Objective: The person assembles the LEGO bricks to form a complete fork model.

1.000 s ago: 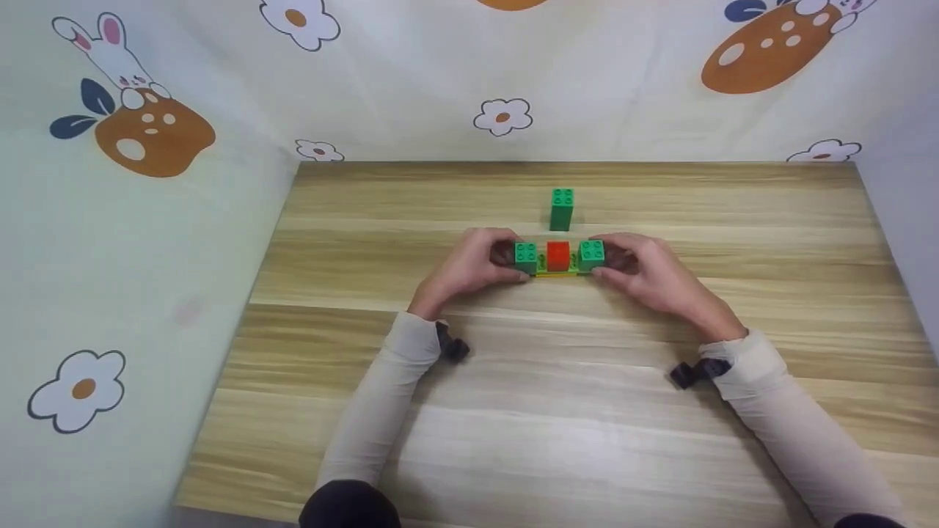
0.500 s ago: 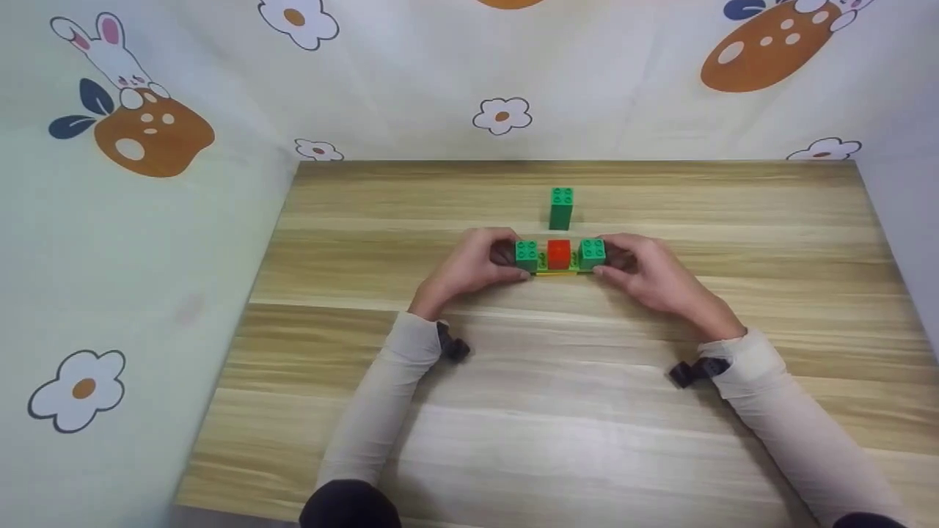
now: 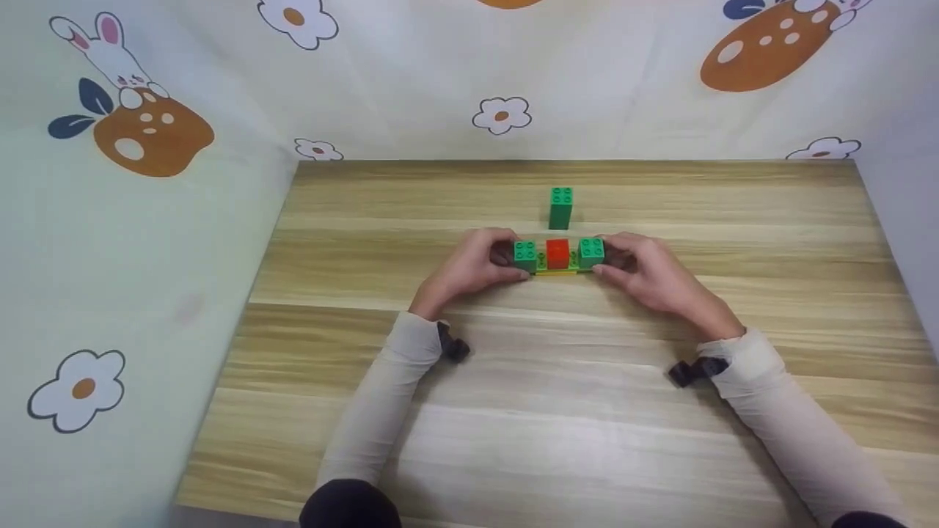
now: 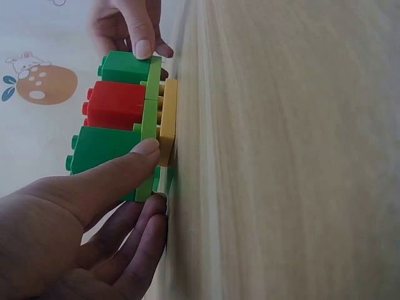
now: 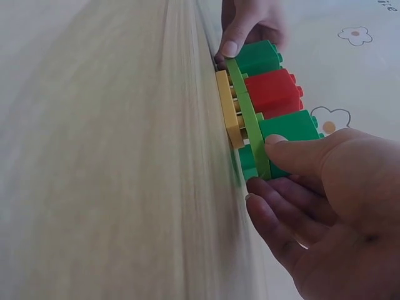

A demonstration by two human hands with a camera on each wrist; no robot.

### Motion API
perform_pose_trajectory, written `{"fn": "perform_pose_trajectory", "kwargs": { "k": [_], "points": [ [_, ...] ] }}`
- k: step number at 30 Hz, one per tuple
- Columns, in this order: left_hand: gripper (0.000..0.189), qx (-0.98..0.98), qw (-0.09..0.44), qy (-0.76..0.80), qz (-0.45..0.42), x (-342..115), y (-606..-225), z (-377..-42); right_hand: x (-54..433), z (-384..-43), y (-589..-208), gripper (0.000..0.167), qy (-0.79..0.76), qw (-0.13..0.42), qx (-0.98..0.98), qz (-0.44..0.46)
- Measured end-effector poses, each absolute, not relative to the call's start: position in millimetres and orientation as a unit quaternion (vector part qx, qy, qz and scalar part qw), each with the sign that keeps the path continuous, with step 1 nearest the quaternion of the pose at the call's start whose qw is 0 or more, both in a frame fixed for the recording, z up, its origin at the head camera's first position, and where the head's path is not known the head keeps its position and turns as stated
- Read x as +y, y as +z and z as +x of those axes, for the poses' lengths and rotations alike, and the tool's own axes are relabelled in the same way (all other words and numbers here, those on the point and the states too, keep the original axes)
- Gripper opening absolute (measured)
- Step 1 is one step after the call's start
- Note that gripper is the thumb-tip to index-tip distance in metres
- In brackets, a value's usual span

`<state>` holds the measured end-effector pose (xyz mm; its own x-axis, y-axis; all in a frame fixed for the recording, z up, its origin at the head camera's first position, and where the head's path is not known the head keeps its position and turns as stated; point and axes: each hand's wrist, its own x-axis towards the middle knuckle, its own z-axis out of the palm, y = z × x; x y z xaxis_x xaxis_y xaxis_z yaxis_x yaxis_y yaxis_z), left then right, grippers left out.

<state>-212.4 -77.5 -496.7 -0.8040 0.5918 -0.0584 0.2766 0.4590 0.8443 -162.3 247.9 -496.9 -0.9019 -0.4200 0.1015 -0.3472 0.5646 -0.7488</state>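
Observation:
A row of toy building bricks lies between the two hands. It has a green brick [image 3: 524, 255] at the left end, a red brick [image 3: 557, 254] in the middle and another green brick [image 3: 591, 252] at the right. These stand on light green plates [image 4: 149, 119]. Beneath is a yellow plate [image 4: 167, 122], its studs showing in a narrow gap. My left hand [image 3: 473, 260] grips the left end, thumb at the near side; my right hand [image 3: 653, 271] grips the right end likewise. In both wrist views, part of a green piece shows under the near end.
Behind the row, a tall green brick stack [image 3: 560, 209] stands upright on the wooden table [image 3: 513, 411]. A patterned cloth wall [image 3: 411, 110] rises at the table's back edge, and another borders its left side.

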Motion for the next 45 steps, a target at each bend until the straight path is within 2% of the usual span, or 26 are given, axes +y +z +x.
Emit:
{"fn": "perform_pose_trajectory", "kwargs": {
  "k": [11, 45],
  "points": [
    [0.032, 0.843, 0.167, 0.441, 0.26, -80.7, -498.3, -214.1, 246.2, -163.0, -499.2, 0.036, -0.403, 0.059, 0.888, -0.214],
    [0.029, 0.862, 0.143, 0.406, 0.267, -75.8, -497.5, -211.7, 248.5, -164.6, -502.1, 0.021, -0.407, 0.055, 0.883, -0.229]
  ]
}}
